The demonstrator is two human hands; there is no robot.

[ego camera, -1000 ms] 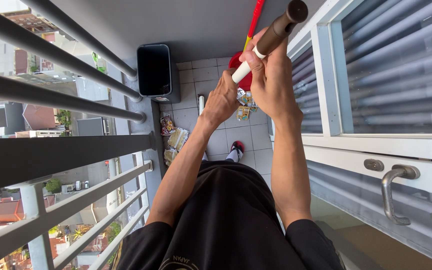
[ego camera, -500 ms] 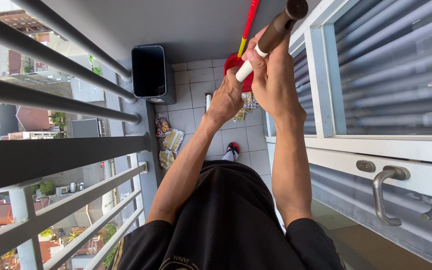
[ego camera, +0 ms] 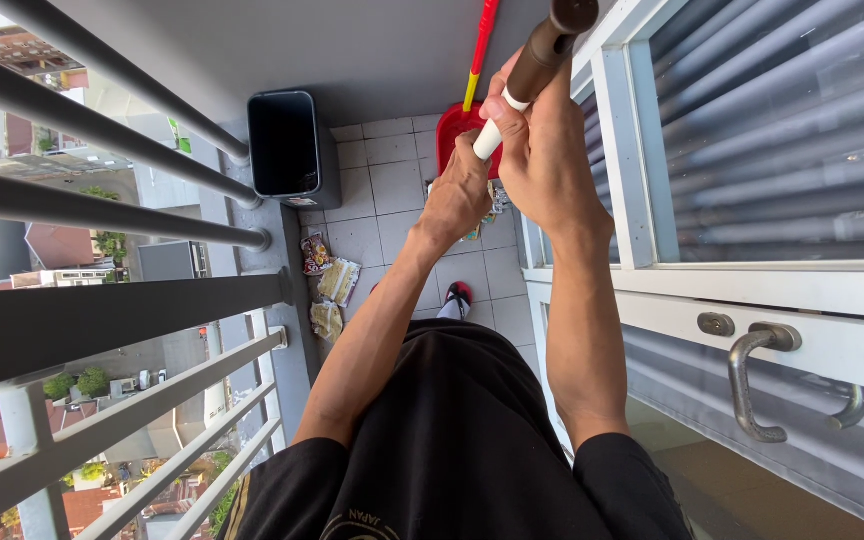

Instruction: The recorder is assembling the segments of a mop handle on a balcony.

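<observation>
Both my hands grip a long broom handle [ego camera: 535,60], white lower down with a brown grip at its top end. My right hand [ego camera: 542,160] is closed around it just under the brown grip. My left hand [ego camera: 460,195] holds the white shaft lower down, toward the tiled floor. Past my hands a red dustpan [ego camera: 455,132] with a red and yellow stick [ego camera: 479,45] lies on the tiles. Snack wrappers [ego camera: 330,280] and other litter lie scattered on the floor by the railing and next to the dustpan. The broom's head is hidden behind my hands.
A dark bin [ego camera: 284,142] stands in the far left corner. Grey railing bars [ego camera: 102,210] run along the left above a street far below. A white-framed glass door [ego camera: 652,270] with a metal handle [ego camera: 752,370] lines the right side. My foot [ego camera: 457,297] shows below.
My hands and the handle have shifted a little up and left in view. More of the red dustpan shows past my hands; the view has tilted slightly.
</observation>
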